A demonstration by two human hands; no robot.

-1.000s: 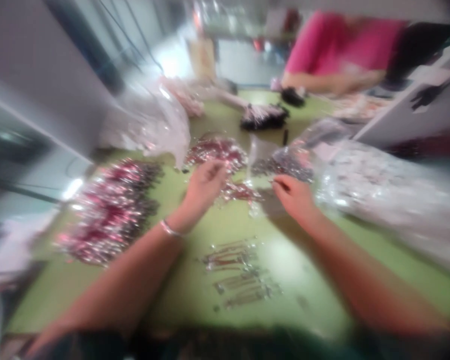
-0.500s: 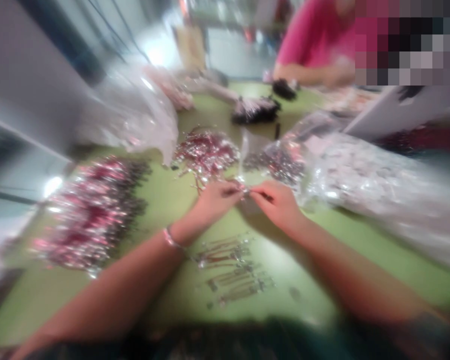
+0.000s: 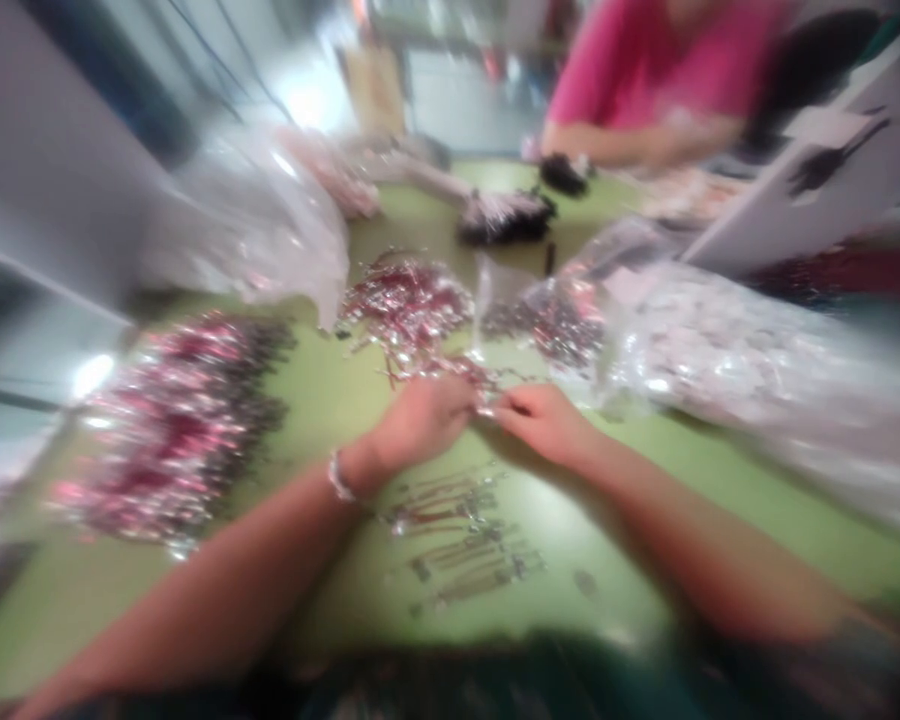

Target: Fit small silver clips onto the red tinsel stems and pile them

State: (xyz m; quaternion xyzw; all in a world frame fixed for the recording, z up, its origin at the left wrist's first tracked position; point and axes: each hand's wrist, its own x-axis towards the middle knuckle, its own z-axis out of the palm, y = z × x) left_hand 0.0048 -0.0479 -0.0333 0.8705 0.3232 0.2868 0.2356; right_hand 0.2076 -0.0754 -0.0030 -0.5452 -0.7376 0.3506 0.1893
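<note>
The view is blurred. My left hand (image 3: pixel 420 420) and my right hand (image 3: pixel 544 422) meet fingertip to fingertip over the green table (image 3: pixel 330 400), both pinched on a small shiny piece (image 3: pixel 486 408) that I cannot make out. A bracelet sits on my left wrist. Just beyond my hands lies a small pile of red and silver pieces (image 3: pixel 409 305). Near me on the table lie several thin finished pieces in rows (image 3: pixel 461 540).
A big heap of red and silver pieces (image 3: pixel 172 430) lies at the left. Clear plastic bags (image 3: pixel 720 350) fill the right, another bag (image 3: pixel 262 240) the back left. A person in a pink shirt (image 3: pixel 645 80) works at the far end beside dark bundles (image 3: pixel 502 215).
My hands came together from apart, left one drawing back from the small pile, and now sit slightly nearer to me, pinched on the small piece.
</note>
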